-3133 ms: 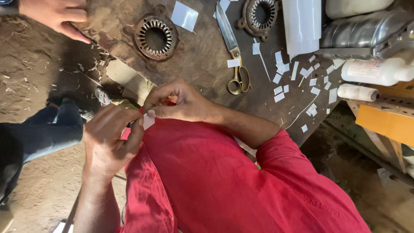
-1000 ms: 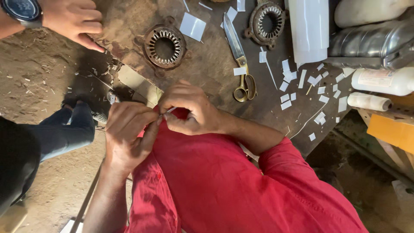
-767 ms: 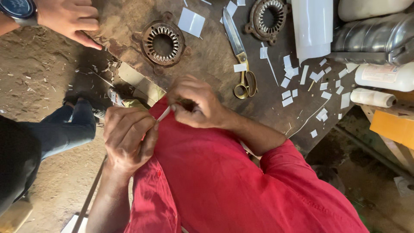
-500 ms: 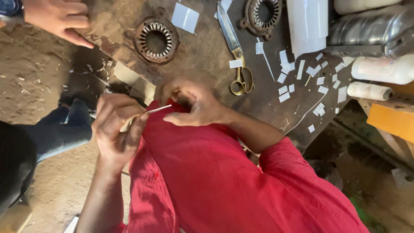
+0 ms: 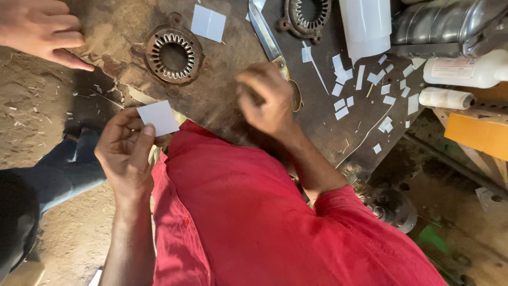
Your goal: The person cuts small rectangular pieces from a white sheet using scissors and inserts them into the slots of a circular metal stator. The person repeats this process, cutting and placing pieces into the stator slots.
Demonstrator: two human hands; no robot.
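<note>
The dark worktable (image 5: 222, 100) bears 2 ringed stators (image 5: 173, 54), scissors (image 5: 267, 37), white paper scraps (image 5: 370, 79) and bottles (image 5: 465, 71).

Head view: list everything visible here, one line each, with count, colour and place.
Slotted metal rings: two, rusty brown, upper bench.
Scissors: one, steel blades, top centre, handles under the right hand.
White square: one, by the left ring.
Small paper strips: many, white, right bench.
White roll: one, top right.
Bottles: two, white, right edge.
Another person's hand: one, top left.
Left hand: holds a white paper square.
Right hand: over the scissor handles.
</note>
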